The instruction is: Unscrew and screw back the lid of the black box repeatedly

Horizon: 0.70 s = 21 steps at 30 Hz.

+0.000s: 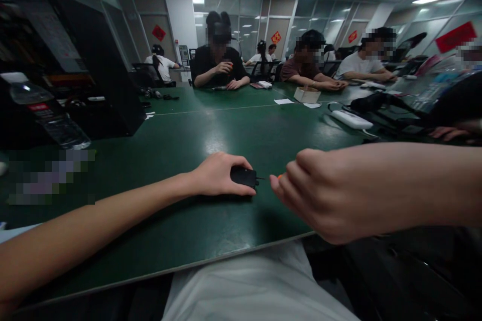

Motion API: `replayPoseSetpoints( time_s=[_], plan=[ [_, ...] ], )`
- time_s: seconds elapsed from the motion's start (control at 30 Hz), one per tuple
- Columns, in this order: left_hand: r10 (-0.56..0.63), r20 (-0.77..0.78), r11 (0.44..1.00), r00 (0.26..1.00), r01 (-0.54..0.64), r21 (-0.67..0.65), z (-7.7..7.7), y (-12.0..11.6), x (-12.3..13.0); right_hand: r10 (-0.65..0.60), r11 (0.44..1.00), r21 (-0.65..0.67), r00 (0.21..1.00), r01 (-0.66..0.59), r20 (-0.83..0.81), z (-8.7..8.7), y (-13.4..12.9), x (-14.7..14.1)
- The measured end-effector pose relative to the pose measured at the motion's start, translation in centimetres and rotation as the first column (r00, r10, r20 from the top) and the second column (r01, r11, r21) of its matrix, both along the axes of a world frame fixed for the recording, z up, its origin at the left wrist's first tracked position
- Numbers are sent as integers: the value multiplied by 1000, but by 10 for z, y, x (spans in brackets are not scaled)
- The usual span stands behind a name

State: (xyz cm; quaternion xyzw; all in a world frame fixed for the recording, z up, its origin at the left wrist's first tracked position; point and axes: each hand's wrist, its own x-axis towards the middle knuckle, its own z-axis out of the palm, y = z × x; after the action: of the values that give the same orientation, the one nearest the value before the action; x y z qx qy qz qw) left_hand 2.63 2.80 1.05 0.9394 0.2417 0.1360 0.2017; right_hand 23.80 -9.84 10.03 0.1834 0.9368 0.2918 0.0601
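Note:
My left hand (216, 175) rests low over the green table, its thumb and fingers closed around the sides of a small flat black box (244, 176). Short dark prongs or stubs stick out from the box's right end, along with a thin dark rod that points at my other hand. To the right, my right hand (320, 190) is curled into a fist, slightly blurred. A bit of an orange object (279, 177) peeks out between its thumb and fingers; the rest is hidden, so I cannot tell its kind. A narrow gap separates the two hands.
The green table (181, 135) has its front edge close to my lap. A water bottle (48, 110) and a black shelf unit (94, 65) stand left. A small open box (307, 94) and a white power strip (352, 119) lie farther right. Several people sit around.

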Motion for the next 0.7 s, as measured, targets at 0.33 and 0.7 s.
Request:
replayPoseSetpoints(
  time_s=[0.33,0.7],
  plan=[
    [-7,-17,1000,1000,7,28,-1,1,-1,-626,592,-631,779,502,32,29,60,22],
    [18,6,993,1000,-19,116,-7,-2,-3,-327,853,-503,895,141,-303,-67,56,64]
  ],
)
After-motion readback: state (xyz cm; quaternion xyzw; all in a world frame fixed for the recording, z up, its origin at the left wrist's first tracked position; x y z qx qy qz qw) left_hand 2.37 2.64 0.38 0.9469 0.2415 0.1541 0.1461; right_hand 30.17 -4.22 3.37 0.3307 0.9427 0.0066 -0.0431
